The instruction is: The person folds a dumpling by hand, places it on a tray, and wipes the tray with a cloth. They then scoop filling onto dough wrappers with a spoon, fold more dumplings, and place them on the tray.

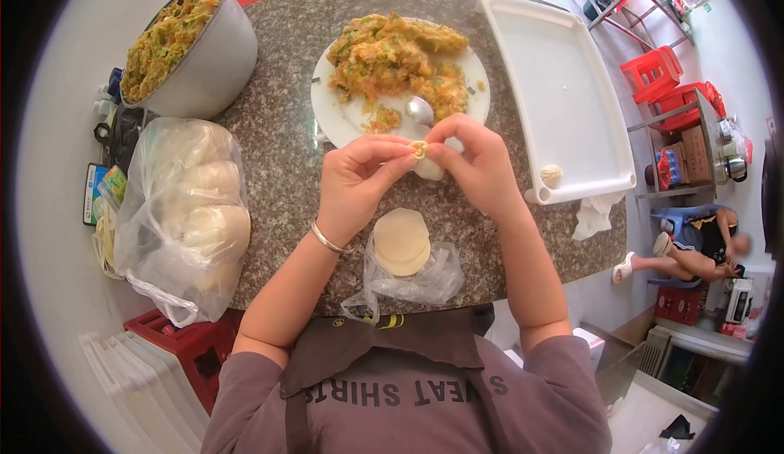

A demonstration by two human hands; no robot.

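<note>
Between my two hands is a small dumpling [420, 150] with filling showing at its top. The fingers of my left hand [365, 175] pinch its left side. My right hand [476, 164] pinches the other side, near a pale rounded piece under the fingers that I cannot make out fully. Just beyond my hands, a white plate [324, 111] carries a heap of orange and green filling [392, 58], with a metal spoon [420, 111] resting in it. Nearer my body, a stack of round dough wrappers [401, 242] lies on a crumpled plastic bag [437, 273].
At right, a white tray [563, 86] holds one finished-looking dumpling [551, 175], with a tissue [596, 215] beside it. A large metal pot [204, 58] of filling and a plastic bag of wrappers [192, 201] stand at left. A seated person [702, 246] is far right.
</note>
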